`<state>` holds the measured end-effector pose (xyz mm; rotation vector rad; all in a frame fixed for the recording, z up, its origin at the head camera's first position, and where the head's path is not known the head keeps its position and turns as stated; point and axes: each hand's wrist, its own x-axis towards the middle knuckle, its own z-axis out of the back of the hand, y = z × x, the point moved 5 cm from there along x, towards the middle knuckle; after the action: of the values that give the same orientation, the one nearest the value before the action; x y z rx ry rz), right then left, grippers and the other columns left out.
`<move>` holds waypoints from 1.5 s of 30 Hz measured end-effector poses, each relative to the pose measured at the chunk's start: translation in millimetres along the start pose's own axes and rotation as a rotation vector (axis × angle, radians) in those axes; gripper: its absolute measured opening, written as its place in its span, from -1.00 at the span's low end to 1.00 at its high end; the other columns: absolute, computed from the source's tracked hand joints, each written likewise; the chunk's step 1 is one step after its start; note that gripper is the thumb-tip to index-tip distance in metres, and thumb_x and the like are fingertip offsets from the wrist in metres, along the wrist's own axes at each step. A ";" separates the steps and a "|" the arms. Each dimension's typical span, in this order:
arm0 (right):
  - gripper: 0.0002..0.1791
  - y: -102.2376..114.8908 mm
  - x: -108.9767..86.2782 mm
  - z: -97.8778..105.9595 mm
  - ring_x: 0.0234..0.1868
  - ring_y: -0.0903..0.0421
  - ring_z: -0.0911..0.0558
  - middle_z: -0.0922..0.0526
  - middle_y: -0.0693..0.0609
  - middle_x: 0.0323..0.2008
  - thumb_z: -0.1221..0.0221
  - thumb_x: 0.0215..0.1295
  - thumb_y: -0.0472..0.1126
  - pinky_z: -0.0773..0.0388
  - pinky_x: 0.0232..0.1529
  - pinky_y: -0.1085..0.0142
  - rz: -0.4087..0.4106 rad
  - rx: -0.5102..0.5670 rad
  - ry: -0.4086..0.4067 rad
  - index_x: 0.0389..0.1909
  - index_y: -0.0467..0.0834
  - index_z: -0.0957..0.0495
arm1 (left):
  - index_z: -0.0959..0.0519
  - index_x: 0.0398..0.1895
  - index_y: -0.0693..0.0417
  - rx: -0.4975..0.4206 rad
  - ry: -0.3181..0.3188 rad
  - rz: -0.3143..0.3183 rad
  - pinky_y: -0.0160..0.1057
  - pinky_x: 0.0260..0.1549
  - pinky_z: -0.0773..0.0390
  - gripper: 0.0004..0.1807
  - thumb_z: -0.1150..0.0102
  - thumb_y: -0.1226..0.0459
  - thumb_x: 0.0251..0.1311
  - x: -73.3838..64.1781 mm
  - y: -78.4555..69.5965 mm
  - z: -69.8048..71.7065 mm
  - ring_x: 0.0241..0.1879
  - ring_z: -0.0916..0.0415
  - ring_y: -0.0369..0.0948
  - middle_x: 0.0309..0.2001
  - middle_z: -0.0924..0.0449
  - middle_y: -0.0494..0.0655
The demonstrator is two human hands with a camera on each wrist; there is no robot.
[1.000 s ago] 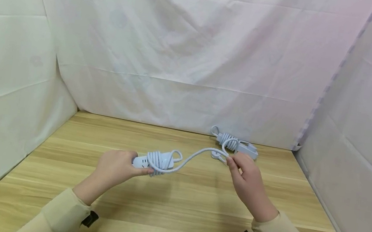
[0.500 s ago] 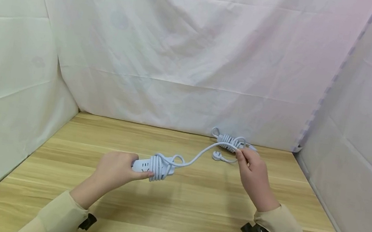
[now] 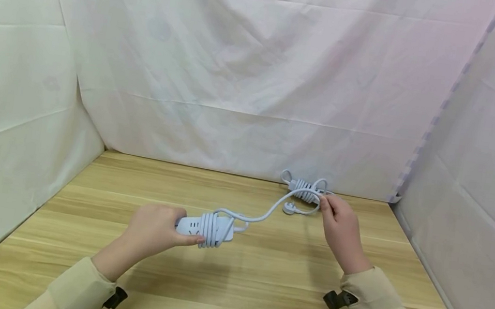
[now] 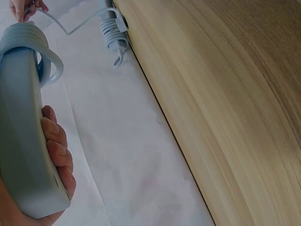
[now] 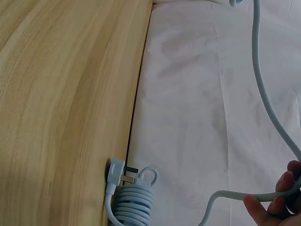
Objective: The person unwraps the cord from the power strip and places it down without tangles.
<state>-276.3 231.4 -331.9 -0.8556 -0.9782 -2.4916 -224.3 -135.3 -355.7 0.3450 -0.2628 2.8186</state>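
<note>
My left hand [image 3: 155,226] grips one end of a white power strip [image 3: 188,225], held above the table. Several turns of its cord [image 3: 208,230] wrap round the strip's other end. From there a loose length of cord [image 3: 268,213] runs in a curve to my right hand [image 3: 340,228], whose thumb and fingers pinch it. Past that pinch, the cord bends back to its plug [image 3: 289,208]. In the left wrist view, curled fingers [image 4: 59,150] lie along the side of the strip. The right wrist view has the cord [image 5: 263,80] passing through the right fingers.
A second white power strip [image 3: 304,189], wound with its own cord, lies at the back of the wooden table [image 3: 169,180], partly behind the right hand. White cloth [image 3: 249,71] hangs along the back and both sides.
My right hand has moved a little right and away, drawing the cord along. The left hand has turned the strip slightly, and the cord now leaves the top of the windings.
</note>
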 end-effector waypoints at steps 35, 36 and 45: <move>-0.78 -39.4 -11.4 -29.1 -0.40 0.07 -0.47 -0.58 -0.01 -0.38 -0.08 0.44 -0.16 -0.38 -0.34 0.13 -0.146 -0.141 0.376 -0.27 -0.18 -0.63 | -0.49 -0.54 -0.05 -0.134 -0.012 0.111 -0.25 -0.69 -0.24 -0.34 -0.10 -0.45 -0.04 7.1 8.7 6.5 -0.68 -0.28 -0.25 -0.68 -0.36 -0.25; -0.79 -39.5 -12.6 -29.6 -0.40 0.07 -0.46 -0.58 -0.01 -0.36 -0.09 0.43 -0.16 -0.38 -0.34 0.14 -0.148 -0.150 0.385 -0.27 -0.17 -0.63 | -0.49 -0.54 -0.05 -0.133 -0.009 0.117 -0.24 -0.69 -0.24 -0.33 -0.09 -0.46 -0.03 7.6 9.1 6.6 -0.68 -0.28 -0.25 -0.68 -0.36 -0.24; -0.85 -39.6 -20.6 -28.2 -0.32 0.05 -0.55 -0.63 -0.01 -0.29 -0.14 0.39 -0.18 -0.48 -0.30 0.07 -0.156 -0.163 0.436 -0.22 -0.15 -0.64 | -0.49 -0.55 -0.06 -0.133 0.034 0.182 -0.21 -0.69 -0.25 -0.25 0.04 -0.55 -0.07 15.6 12.4 0.4 -0.65 -0.31 -0.21 -0.67 -0.38 -0.21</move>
<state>-291.7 241.5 -381.4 -0.2580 -0.7213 -2.7508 -242.5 -143.0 -353.0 0.2553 -0.4948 2.9614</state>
